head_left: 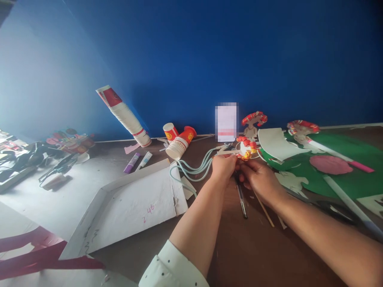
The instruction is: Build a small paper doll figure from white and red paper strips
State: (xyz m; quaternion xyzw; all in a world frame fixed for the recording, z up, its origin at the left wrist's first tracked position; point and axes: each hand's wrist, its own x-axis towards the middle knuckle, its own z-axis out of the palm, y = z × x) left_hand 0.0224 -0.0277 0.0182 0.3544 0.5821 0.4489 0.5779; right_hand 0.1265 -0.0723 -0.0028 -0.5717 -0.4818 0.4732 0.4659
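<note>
A small white paper craft piece point(247, 150) with red and yellow curled strips stands above my fingertips at the middle right. My left hand point(225, 165) pinches its lower left side, where a narrow white paper strip point(229, 152) sticks out. From the right, my right hand point(261, 178) has its fingers curled against the lower edge of the same piece. The exact grip is partly hidden behind the fingers. Just below my hands lie a black pen point(241, 197) and a thin wooden stick point(265, 209).
Two similar paper crafts point(254, 121) lean near the blue wall. Green card point(338, 147) and scissors point(336, 209) lie right. Paper cups point(181, 142), a tilted cup stack point(127, 119), a glue stick point(131, 162), a pale cable point(194, 169) and a white box lid point(128, 205) are left.
</note>
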